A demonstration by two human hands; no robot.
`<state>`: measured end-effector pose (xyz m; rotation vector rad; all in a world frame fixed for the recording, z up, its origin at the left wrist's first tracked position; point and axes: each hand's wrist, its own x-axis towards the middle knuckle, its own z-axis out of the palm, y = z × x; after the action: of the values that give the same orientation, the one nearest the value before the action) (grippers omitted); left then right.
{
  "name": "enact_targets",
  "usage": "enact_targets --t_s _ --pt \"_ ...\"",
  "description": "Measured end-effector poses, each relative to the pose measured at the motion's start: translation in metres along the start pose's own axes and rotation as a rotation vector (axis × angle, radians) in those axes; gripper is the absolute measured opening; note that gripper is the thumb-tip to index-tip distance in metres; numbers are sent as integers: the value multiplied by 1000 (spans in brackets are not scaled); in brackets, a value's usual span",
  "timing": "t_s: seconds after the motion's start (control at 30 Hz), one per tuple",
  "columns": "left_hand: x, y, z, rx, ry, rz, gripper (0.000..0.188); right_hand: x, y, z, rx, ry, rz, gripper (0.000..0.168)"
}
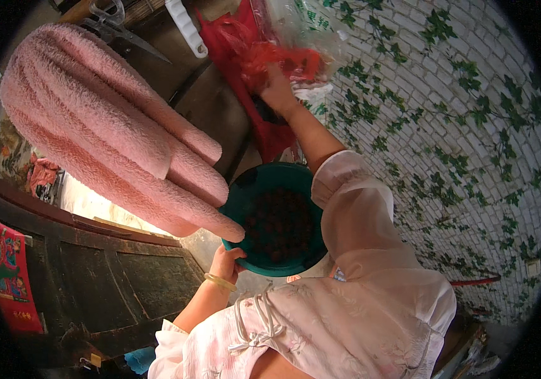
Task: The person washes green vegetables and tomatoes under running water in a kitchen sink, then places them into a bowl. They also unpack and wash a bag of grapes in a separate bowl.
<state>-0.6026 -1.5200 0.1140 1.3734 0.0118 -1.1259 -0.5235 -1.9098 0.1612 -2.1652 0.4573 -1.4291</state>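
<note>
My left hand grips the near-left rim of a green plastic basin, thumb over the edge. Many small dark reddish-brown pieces lie in the bottom of the basin; the shade hides what they are. Stretched out beyond the basin, my right hand grasps a crumpled red plastic bag, its fingertips partly hidden by the film. Behind that bag is a clear plastic bag with green print. A darker red bag hangs just left of my right hand.
A fluffy pink towel hangs at left, overlapping the basin's edge. Scissors and a white plastic strip are above it. A dark wooden door stands lower left. The brick-and-ivy patterned wall runs along the right.
</note>
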Motion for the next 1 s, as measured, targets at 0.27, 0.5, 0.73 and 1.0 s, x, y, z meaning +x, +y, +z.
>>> enact_targets --t_s 0.27,0.5,0.73,1.0 --pt "-1 2 -6 20 57 -34 42 -5 -1 8 -888 -825 -448 28" --pt "-4 0 -7 -21 64 24 33 16 -21 1 -560 -988 -77 32" --pt "1 0 -14 -4 47 5 41 0 9 -6 168 -492 254 49" --pt "9 -7 -13 -29 28 29 35 2 -20 -22 -539 -526 -18 36"
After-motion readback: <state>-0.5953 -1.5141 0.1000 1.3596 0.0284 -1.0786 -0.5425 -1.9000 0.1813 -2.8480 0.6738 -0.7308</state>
